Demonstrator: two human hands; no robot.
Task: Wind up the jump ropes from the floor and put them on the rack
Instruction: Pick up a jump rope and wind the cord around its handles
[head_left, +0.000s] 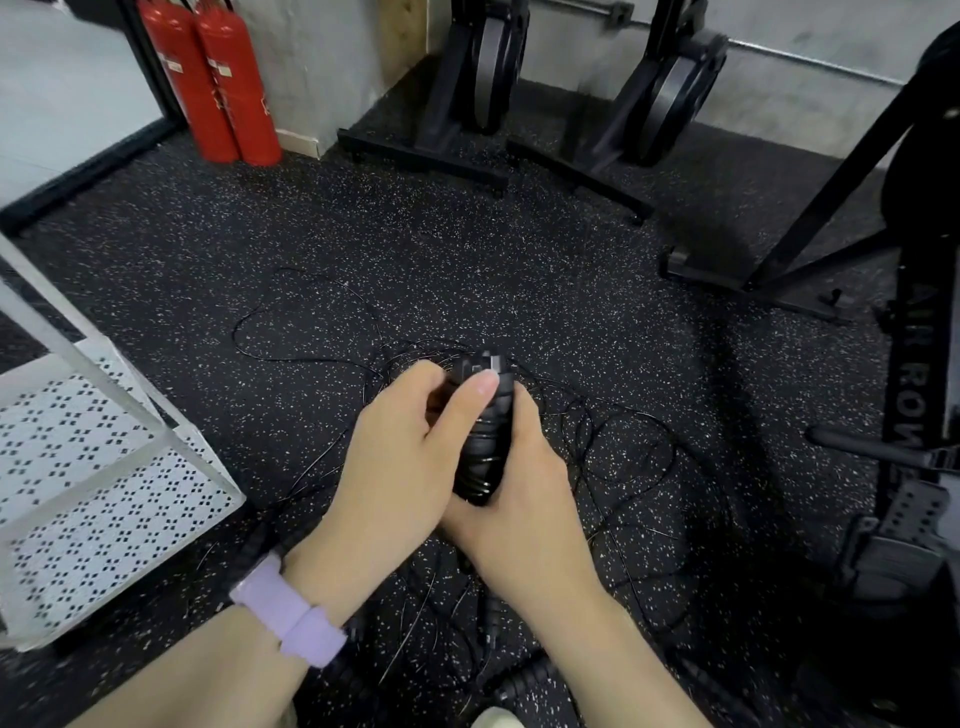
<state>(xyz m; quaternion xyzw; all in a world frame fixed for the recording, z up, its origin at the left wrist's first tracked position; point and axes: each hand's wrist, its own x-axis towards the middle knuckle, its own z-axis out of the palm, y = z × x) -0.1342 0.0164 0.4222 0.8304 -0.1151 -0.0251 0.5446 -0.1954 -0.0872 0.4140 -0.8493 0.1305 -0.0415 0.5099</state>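
Note:
I hold a pair of black jump rope handles (484, 441) upright in front of me, with thin black cord wound round them in several turns. My left hand (400, 457) grips them from the left, its thumb pressed on the top end. My right hand (519, 499) wraps round their lower part from the right. Loose thin black cord (613, 436) lies tangled on the speckled floor beneath and around my hands. More black handles (491, 618) lie on the floor near my wrists. The white perforated rack (104, 467) stands at the left.
Two red fire extinguishers (218, 88) stand at the back left. Two black upright machines (467, 93) are against the far wall, and a black rowing machine frame (904, 364) fills the right side. A shoe tip (496, 719) shows at the bottom edge.

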